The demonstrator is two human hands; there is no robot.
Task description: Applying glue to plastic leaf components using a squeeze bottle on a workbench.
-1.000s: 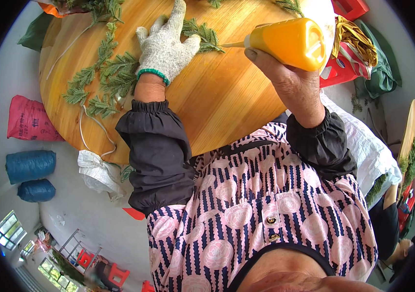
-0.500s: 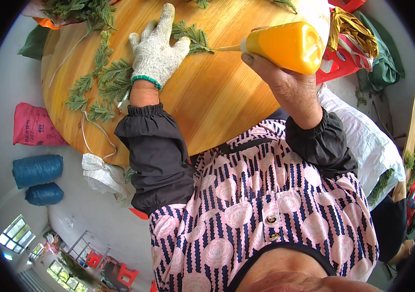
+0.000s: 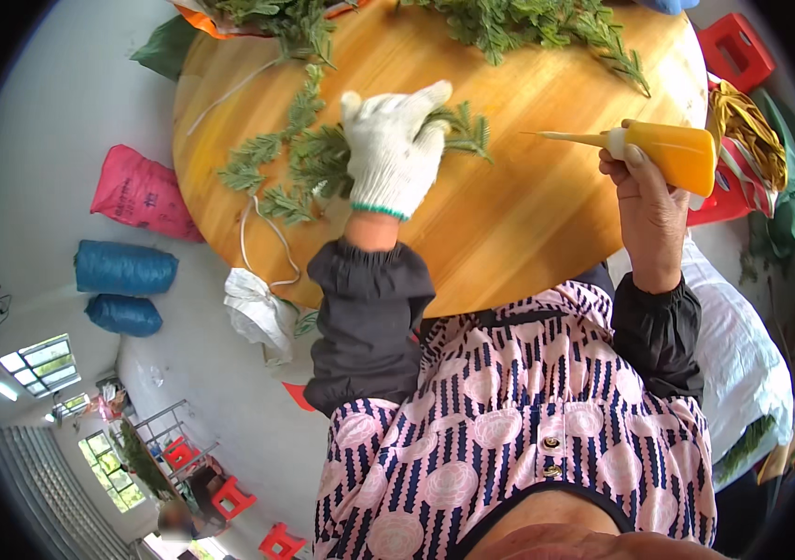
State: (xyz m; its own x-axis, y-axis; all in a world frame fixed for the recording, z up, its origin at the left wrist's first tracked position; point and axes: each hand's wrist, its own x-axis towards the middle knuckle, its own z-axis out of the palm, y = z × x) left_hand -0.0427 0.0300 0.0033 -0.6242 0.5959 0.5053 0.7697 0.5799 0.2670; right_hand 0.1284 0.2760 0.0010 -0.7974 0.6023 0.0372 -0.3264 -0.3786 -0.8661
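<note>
My left hand [image 3: 396, 154], in a white knit glove with a green cuff, is over the round wooden table. Its fingers are partly curled on a green needle-leaved sprig [image 3: 466, 133], whose tip sticks out past the thumb and forefinger. Where exactly the fingers grip is hidden under the glove. My bare right hand [image 3: 651, 201] holds a yellow squeeze bottle [image 3: 676, 154] above the table's right side. The bottle lies nearly level, its long thin nozzle pointing left, apart from the sprig. Beside the gloved hand lie more green sprigs [image 3: 256, 159].
The wooden table [image 3: 500, 252] has a heap of greenery [image 3: 528, 28] along its far edge. A white cord [image 3: 246, 233] hangs near a white bag [image 3: 258, 313] at the left edge. Red plastic stools [image 3: 736, 51] and a large white sack [image 3: 743, 345] stand on the right.
My left hand has drawn nearer to my body with the sprig. My right hand has pulled the bottle right, its nozzle now away from the sprig. The view has shifted, showing more greenery at the far edge.
</note>
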